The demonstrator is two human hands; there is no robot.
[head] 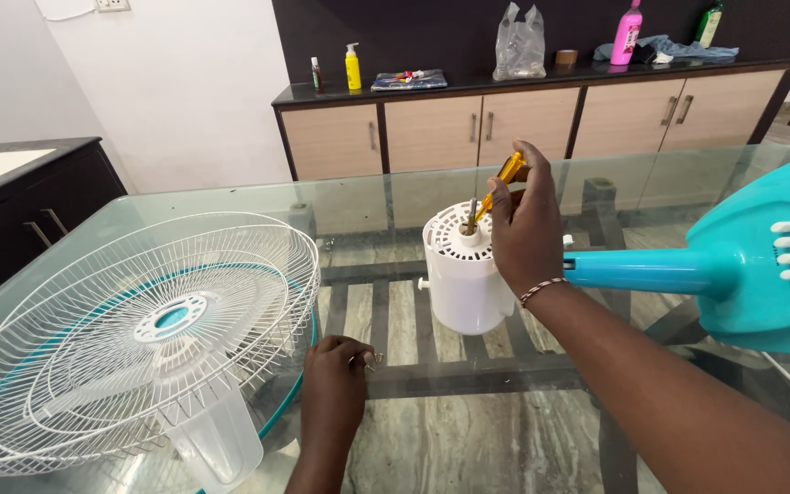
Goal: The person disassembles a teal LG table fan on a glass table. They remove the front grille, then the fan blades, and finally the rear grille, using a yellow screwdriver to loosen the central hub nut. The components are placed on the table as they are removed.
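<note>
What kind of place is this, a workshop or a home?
Probably a home dining room: a glass table, a wooden sideboard with household bottles, and a marble floor.

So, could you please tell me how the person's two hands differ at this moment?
The right hand is raised, gripping a yellow-handled screwdriver set into the white fan motor housing. The left hand rests low on the glass table, pinching small metal pieces. Both are bare.
</note>
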